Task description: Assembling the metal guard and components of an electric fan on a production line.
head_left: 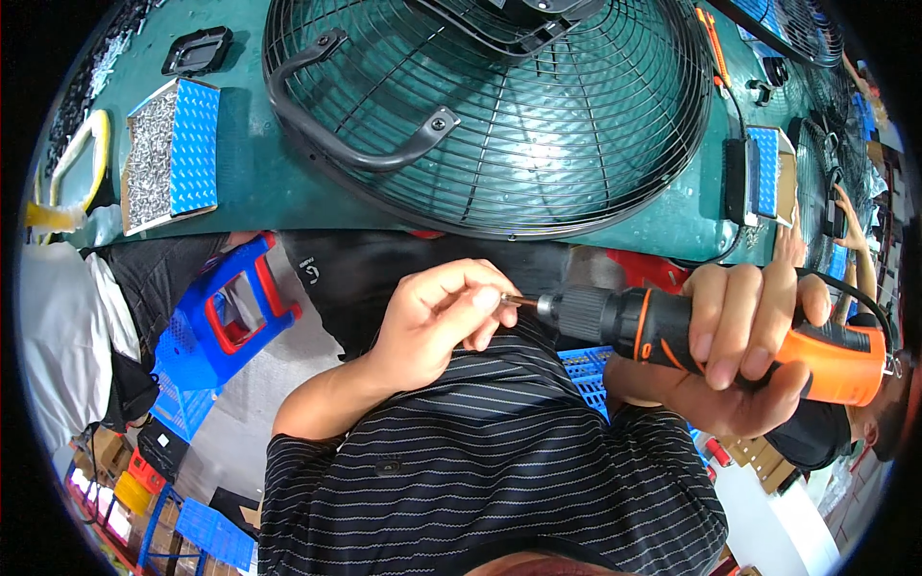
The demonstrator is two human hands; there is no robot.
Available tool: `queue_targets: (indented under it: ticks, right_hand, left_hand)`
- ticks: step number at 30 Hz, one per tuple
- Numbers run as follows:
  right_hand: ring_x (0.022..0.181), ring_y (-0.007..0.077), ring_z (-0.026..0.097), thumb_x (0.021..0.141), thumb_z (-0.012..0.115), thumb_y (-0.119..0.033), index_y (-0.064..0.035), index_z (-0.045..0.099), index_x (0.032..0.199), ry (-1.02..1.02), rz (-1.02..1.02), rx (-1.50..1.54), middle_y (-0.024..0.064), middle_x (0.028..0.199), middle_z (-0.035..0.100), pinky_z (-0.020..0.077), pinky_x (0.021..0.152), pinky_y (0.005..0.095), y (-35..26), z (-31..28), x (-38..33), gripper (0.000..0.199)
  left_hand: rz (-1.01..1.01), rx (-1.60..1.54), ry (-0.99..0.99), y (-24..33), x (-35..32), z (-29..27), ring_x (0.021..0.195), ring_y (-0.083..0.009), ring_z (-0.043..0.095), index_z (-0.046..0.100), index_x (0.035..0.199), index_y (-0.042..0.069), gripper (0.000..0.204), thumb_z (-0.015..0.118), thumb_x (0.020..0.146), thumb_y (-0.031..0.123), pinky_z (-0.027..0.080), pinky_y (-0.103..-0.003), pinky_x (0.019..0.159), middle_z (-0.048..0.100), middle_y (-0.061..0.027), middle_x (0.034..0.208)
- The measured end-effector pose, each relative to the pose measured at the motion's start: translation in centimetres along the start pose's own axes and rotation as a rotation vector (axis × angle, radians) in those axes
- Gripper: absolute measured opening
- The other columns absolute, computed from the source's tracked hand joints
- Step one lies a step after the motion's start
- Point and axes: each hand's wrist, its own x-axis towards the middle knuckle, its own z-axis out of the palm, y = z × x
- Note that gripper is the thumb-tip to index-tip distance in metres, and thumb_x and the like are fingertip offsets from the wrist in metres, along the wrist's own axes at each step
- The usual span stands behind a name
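My right hand [744, 336] is wrapped round the body of an orange and black electric screwdriver [672, 331], which lies level and points left. At its tip, the fingers of my left hand [447, 312] pinch a small metal screw [505, 299] against the bit. The fingertips partly hide that screw. Beyond my hands, a large round black wire fan guard [519, 144] rests on the green table [240, 144]. A curved black handle [355, 144] is fixed to its left side, with a screw visible at the handle's near end.
Left on the table stands an open blue box of screws [195, 144], with a black plastic tray [198, 50] behind it. Another blue box [765, 173] is at the right. The screwdriver's black cable [888, 322] trails at the right. A blue and red plastic stool [235, 312] stands below left.
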Motion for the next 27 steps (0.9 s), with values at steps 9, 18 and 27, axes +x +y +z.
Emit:
queue_targets:
  ticks: [9,18,27]
  right_hand:
    - [0.06,0.0113,0.056,0.09,0.067,-0.015,-0.0025,0.044,0.121,-0.12,0.047,0.024,0.0028,0.081,0.054,0.05,0.057,0.026,-0.3,-0.6,2.0,0.041]
    - [0.061,0.0119,0.062,0.083,0.071,-0.014,-0.006,0.047,0.119,-0.41,0.082,-0.19,0.0033,0.081,0.06,0.0535,0.058,0.0252,1.5,-0.5,3.8,0.043]
    - [0.057,0.0119,0.065,0.083,0.078,-0.016,-0.0072,0.048,0.12,-0.497,0.133,-0.237,0.0049,0.082,0.065,0.0554,0.055,0.0253,3.0,0.7,4.7,0.048]
  left_hand:
    - [0.64,0.866,0.028,1.4,1.7,-0.7,0.063,-0.0204,0.059,0.067,0.092,-0.001,0.021,0.08,0.075,0.002,0.045,-0.031,0.056,0.064,-0.0109,0.077]
    - [1.149,1.562,0.66,0.2,3.5,-1.3,0.075,-0.0226,0.053,0.056,0.087,0.014,0.045,0.088,0.068,0.039,0.034,-0.036,0.07,0.053,-0.0024,0.089]
    - [1.056,1.477,0.635,-0.4,3.3,-2.1,0.083,-0.0254,0.054,0.057,0.091,0.013,0.045,0.087,0.069,0.039,0.036,-0.037,0.076,0.055,-0.0043,0.093]
